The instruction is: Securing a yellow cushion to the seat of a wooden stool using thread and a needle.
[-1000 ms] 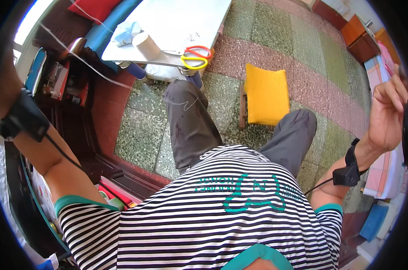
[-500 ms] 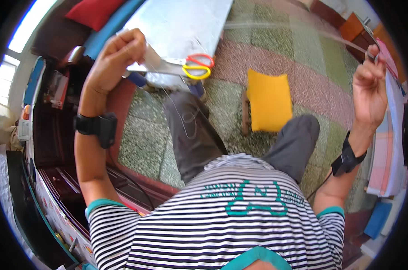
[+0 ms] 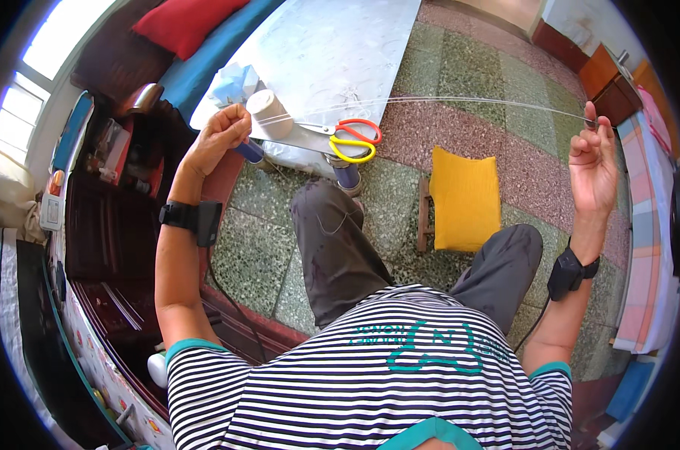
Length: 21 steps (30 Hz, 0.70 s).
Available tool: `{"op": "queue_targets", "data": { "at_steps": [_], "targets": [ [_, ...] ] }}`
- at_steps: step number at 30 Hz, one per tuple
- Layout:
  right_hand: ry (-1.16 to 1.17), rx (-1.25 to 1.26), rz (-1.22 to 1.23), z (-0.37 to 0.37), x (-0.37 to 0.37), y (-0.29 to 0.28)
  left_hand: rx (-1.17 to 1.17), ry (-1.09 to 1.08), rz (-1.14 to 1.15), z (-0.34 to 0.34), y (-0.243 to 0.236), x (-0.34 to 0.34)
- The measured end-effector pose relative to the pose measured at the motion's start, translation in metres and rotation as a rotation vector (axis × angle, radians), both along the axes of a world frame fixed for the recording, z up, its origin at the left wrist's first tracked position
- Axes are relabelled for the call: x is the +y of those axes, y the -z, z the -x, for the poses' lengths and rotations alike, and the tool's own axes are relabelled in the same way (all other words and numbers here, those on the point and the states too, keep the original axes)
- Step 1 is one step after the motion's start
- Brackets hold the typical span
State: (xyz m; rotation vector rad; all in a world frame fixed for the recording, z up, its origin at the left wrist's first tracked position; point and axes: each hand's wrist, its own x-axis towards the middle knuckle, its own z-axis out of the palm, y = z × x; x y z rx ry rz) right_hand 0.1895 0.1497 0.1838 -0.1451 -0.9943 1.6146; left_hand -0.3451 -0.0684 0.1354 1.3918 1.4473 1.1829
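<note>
White thread (image 3: 460,98) runs in strands, nearly straight, between my two raised hands. My left hand (image 3: 223,136) is closed, pinching one end beside the table's near corner. Far to the right, my right hand (image 3: 596,161) holds the other end at its raised fingertips, the remaining fingers curled; a small dark thing shows there, too small to name. A loose thread end hangs over my left knee. Close to my left hand, a white spool of thread (image 3: 269,115) stands on the table. Scissors (image 3: 356,141) with red and yellow handles lie at the table's edge.
The pale table (image 3: 325,52) reaches away ahead of me, a blue and white packet (image 3: 233,84) on its near corner. A yellow-covered stool (image 3: 466,199) stands on the tiled floor between my knees and the right. Dark cabinets (image 3: 107,225) line the left.
The thread, slanted and blurred before, now stretches clearly across between my hands. My right hand has come slightly inward and lower. The view has shifted, showing the spool beside my left hand.
</note>
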Motion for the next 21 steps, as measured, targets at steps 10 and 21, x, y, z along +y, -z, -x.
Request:
{"op": "queue_targets", "data": {
  "at_steps": [10, 21],
  "targets": [
    [0.068, 0.028, 0.145, -0.011, 0.018, 0.012, 0.042, -0.198, -0.017, 0.046, 0.021, 0.003],
    [-0.114, 0.207, -0.124, -0.074, -0.038, -0.057, 0.015, -0.169, -0.57, 0.021, -0.151, 0.021]
  ]
}}
